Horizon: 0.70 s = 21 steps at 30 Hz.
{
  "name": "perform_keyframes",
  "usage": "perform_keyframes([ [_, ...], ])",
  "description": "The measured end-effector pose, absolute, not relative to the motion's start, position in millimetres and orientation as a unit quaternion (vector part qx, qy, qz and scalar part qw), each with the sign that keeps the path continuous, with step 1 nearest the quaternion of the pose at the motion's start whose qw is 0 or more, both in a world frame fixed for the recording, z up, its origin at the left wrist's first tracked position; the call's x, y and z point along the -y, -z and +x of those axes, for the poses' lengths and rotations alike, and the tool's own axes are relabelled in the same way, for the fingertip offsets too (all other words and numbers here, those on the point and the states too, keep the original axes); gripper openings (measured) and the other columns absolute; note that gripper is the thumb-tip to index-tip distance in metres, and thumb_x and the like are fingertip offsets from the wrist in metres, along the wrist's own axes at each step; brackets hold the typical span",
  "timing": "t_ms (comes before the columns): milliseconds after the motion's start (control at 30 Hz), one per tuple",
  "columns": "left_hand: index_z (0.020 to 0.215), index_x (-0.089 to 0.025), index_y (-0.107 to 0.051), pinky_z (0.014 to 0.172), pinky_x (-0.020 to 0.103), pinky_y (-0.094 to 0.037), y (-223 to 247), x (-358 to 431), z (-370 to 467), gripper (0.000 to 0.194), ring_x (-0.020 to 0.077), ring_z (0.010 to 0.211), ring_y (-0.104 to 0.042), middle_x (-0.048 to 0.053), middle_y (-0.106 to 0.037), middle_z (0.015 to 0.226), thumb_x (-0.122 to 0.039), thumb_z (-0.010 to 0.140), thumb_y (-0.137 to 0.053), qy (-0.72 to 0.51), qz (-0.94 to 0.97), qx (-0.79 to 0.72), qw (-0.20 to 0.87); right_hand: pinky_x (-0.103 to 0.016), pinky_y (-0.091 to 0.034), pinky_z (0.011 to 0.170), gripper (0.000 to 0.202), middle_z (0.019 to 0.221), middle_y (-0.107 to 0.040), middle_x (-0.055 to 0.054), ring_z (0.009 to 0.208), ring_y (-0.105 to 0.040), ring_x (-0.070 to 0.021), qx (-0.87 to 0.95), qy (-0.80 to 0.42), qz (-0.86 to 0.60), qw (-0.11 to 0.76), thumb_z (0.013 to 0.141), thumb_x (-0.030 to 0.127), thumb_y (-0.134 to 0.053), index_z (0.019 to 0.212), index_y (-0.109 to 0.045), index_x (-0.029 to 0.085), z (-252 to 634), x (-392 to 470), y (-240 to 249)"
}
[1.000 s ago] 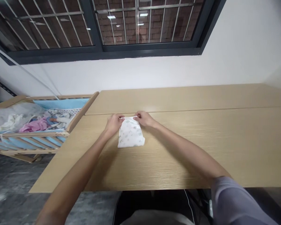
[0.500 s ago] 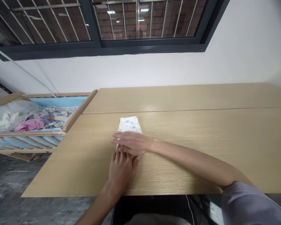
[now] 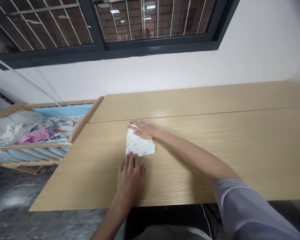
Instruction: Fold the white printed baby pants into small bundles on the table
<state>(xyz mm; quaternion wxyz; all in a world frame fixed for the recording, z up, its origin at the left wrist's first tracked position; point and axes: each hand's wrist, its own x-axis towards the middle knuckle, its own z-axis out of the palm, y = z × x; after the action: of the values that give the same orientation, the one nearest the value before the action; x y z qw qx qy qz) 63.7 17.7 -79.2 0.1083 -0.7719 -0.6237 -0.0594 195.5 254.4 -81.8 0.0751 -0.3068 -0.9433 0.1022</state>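
Note:
A small white cloth [image 3: 139, 145] with a faint printed pattern lies flat on the wooden table [image 3: 215, 133]. My right hand [image 3: 143, 129] rests palm down over its far edge, fingers spread and pointing left. At the near left corner of the cloth, the fingertips of my left hand [image 3: 130, 173] touch its edge. That hand is also flat, with its thumb apart from the fingers. Both hands are open, and the far edge of the cloth is partly hidden under the right one.
To the left of the table stands a wooden crib [image 3: 76, 131] with blue lining, holding a pink cloth [image 3: 36, 135], other fabrics and a translucent plastic bag [image 3: 27, 119]. A barred window [image 3: 155, 50] is in the wall behind. White cable hangs below the table's front edge.
My right hand has moved away from me, from the near part of the cloth to its far edge. More of the cloth's printed surface shows between the hands. The view has tilted slightly.

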Motion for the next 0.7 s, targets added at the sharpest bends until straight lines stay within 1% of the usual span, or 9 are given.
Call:
perform_keyframes([
  [133,0.137,-0.007,-0.058,0.104,0.05,-0.049,73,-23,53,0.047,0.0345,0.132,-0.056,0.022,-0.056,0.145,-0.033,0.101,-0.044,0.058,-0.785,0.611,0.079,-0.047,-0.009,0.127,0.063,0.169,-0.012,-0.01,0.157,-0.007,-0.0249,0.945,-0.093,-0.296,0.102,0.106,0.048,-0.024,0.161,-0.024,0.016,201,-242,71],
  [200,0.134,-0.011,-0.061,0.105,0.048,-0.049,67,-28,42,0.042,0.0314,0.129,-0.06,0.018,-0.059,0.143,-0.028,0.102,-0.042,0.066,-0.805,0.588,0.05,-0.049,-0.016,0.124,0.064,0.168,-0.019,-0.013,0.155,-0.014,-0.0289,0.94,-0.086,-0.3,0.136,0.106,0.049,-0.028,0.159,-0.028,0.015,208,-221,59],
  [233,0.132,-0.013,-0.062,0.104,0.047,-0.05,64,-32,35,0.04,0.0298,0.127,-0.061,0.017,-0.061,0.141,-0.025,0.102,-0.041,0.072,-0.815,0.574,0.033,-0.05,-0.02,0.122,0.063,0.165,-0.026,-0.015,0.152,-0.022,-0.0315,0.937,-0.08,-0.304,0.152,0.105,0.051,-0.032,0.157,-0.034,0.015,214,-208,52],
  [333,0.128,-0.017,-0.066,0.101,0.044,-0.052,56,-45,13,0.038,0.0273,0.121,-0.065,0.012,-0.068,0.133,-0.018,0.1,-0.041,0.091,-0.839,0.536,-0.015,-0.053,-0.032,0.11,0.055,0.139,-0.056,-0.017,0.13,-0.046,-0.0361,0.933,-0.061,-0.318,0.158,0.098,0.058,-0.048,0.134,-0.061,0.018,233,-163,38],
  [400,0.124,-0.018,-0.069,0.1,0.045,-0.052,54,-55,1,0.037,0.028,0.117,-0.067,0.011,-0.071,0.127,-0.014,0.096,-0.044,0.1,-0.847,0.522,-0.023,-0.052,-0.036,0.102,0.051,0.117,-0.064,-0.015,0.113,-0.055,-0.0332,0.937,-0.058,-0.318,0.131,0.095,0.06,-0.054,0.117,-0.07,0.017,246,-138,38],
  [467,0.12,-0.018,-0.071,0.101,0.048,-0.051,54,-64,-8,0.035,0.03,0.114,-0.067,0.012,-0.073,0.123,-0.013,0.094,-0.047,0.107,-0.854,0.509,-0.008,-0.048,-0.037,0.098,0.042,0.109,-0.066,-0.014,0.103,-0.058,-0.0293,0.939,-0.053,-0.32,0.117,0.097,0.053,-0.055,0.111,-0.071,0.016,257,-121,45],
  [533,0.113,-0.018,-0.072,0.1,0.05,-0.05,56,-70,-12,0.031,0.0314,0.112,-0.067,0.012,-0.074,0.12,-0.014,0.094,-0.048,0.11,-0.86,0.498,0.014,-0.045,-0.036,0.096,0.032,0.109,-0.066,-0.013,0.102,-0.059,-0.0269,0.936,-0.036,-0.327,0.13,0.101,0.038,-0.05,0.111,-0.07,0.015,263,-109,55],
  [600,0.108,-0.018,-0.071,0.097,0.05,-0.05,56,-71,-11,0.029,0.031,0.107,-0.067,0.012,-0.075,0.115,-0.016,0.096,-0.046,0.106,-0.865,0.49,0.02,-0.044,-0.035,0.096,0.029,0.108,-0.067,-0.014,0.102,-0.059,-0.026,0.929,-0.017,-0.338,0.149,0.102,0.025,-0.044,0.108,-0.07,0.014,265,-102,60],
  [700,0.103,-0.017,-0.068,0.093,0.048,-0.05,50,-67,-7,0.029,0.0295,0.1,-0.068,0.012,-0.075,0.105,-0.021,0.1,-0.039,0.098,-0.857,0.506,0.001,-0.043,-0.034,0.096,0.025,0.102,-0.069,-0.013,0.097,-0.059,-0.0251,0.919,-0.041,-0.356,0.162,0.099,0.02,-0.044,0.1,-0.068,0.014,263,-94,54],
])
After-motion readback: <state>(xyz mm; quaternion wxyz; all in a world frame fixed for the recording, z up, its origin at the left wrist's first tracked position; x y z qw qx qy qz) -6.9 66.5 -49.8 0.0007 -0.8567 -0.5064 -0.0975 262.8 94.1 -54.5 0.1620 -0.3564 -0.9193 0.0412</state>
